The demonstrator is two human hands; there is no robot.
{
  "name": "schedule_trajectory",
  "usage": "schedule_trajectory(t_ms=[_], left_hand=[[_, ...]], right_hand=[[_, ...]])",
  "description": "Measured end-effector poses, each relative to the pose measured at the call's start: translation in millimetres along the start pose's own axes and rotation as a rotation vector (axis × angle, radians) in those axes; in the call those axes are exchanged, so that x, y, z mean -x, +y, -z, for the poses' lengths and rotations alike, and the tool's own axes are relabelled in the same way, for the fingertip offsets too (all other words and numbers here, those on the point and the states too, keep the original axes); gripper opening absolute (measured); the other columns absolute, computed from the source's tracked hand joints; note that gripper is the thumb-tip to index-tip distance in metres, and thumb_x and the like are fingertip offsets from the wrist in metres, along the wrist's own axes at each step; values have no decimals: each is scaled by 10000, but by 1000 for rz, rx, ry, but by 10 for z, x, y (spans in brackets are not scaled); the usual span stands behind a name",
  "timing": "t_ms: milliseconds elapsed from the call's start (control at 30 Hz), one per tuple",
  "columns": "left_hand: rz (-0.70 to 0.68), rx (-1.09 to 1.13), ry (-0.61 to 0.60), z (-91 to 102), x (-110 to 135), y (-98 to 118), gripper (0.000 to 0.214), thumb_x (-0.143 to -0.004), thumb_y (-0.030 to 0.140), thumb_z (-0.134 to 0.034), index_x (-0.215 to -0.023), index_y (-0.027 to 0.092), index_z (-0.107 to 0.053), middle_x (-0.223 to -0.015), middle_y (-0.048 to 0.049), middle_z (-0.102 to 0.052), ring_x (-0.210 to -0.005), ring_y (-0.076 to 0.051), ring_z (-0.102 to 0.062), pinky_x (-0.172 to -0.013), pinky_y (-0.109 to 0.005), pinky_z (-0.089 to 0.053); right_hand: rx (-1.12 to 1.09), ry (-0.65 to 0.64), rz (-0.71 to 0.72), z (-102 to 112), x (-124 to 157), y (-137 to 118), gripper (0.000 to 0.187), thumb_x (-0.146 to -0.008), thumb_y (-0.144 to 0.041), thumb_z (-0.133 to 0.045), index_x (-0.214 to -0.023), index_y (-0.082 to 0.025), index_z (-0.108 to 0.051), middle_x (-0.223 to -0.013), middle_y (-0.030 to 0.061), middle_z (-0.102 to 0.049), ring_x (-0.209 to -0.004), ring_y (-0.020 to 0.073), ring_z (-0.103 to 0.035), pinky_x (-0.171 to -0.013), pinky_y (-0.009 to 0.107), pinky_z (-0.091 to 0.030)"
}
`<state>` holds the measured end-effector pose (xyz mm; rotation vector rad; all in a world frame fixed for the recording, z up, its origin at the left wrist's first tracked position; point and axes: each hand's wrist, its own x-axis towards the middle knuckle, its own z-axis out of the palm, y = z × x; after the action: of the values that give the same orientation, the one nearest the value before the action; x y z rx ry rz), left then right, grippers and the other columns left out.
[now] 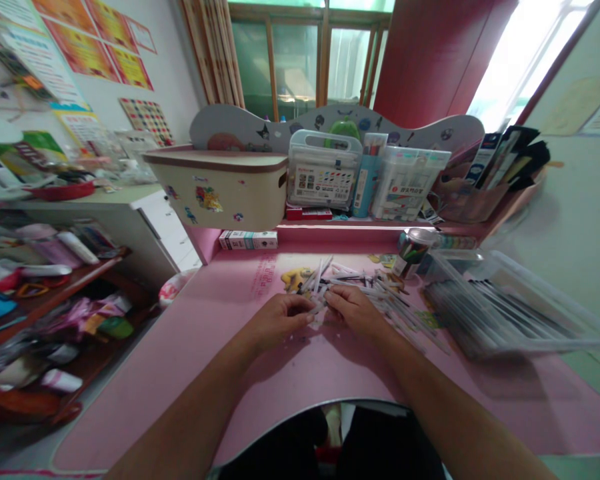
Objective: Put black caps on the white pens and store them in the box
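Note:
My left hand is closed in a pinch above the pink desk. Its fingertips touch a small whitish, translucent piece, whose exact kind is too blurred to make out. Facing it, my right hand pinches at the other side of the same piece, fingers curled. Just beyond both hands lies a loose heap of slim white and dark pen-like sticks, spreading to the right. Part of the heap is hidden behind my fingers.
On the right stands a clear plastic box holding dark-topped slim sticks. Near it is a dark can-like container. A shelf along the back carries a cream lidded bin, clear marker cases and a pen holder.

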<state>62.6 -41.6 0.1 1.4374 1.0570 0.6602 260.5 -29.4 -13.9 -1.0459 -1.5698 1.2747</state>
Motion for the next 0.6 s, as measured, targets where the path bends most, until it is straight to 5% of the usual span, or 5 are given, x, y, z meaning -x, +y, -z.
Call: schedule_trajectory(t_ms=[167, 267, 367, 500, 600], left_hand=[[-45, 114, 113, 68, -18, 43, 334, -696, 371, -754, -919, 135, -676, -731, -8, -644, -577, -105, -548, -535, -229, -412], [-115, 257, 166, 98, -23, 46, 458, -643, 331, -811, -1014, 160, -605, -678, 41, -605, -590, -96, -552, -573, -216, -428], [-105, 301, 112, 68, -13, 15, 596, -651, 292, -818, -1147, 197, -502, -637, 78, -582, -530, -89, -536, -530, -203, -402], [-48, 271, 28, 10, -9, -1, 629, -658, 319, -815, -1177, 206, -478, -671, 61, -611, -510, -115, -567, -516, -232, -422], [-100, 242, 236, 73, -19, 53, 457, -665, 385, -789, -1010, 174, -576, -798, 2, -653, -637, -127, -604, -596, -252, -461]], right_hand=[[-222, 23, -69, -45, 32, -39, 355, -853, -452, -644, -638, -194, -527, -545, -44, -443, -466, 86, -384, -422, 210, -291], [-424, -21, -155, -77, 60, -72, 243, -795, -401, -720, -877, -217, -583, -584, -82, -459, -444, 71, -397, -426, 193, -328], [-453, -163, -166, -82, 70, -74, 381, -737, -313, -765, -1073, -224, -607, -737, -44, -609, -512, 78, -509, -465, 192, -389], [-377, -257, -139, -69, 55, -35, 216, -754, -274, -733, -934, -168, -679, -719, -14, -637, -514, 71, -501, -472, 191, -388], [-474, -93, -190, -45, 34, -40, 183, -756, -301, -745, -867, -197, -642, -582, -63, -544, -462, 73, -449, -449, 193, -365]])
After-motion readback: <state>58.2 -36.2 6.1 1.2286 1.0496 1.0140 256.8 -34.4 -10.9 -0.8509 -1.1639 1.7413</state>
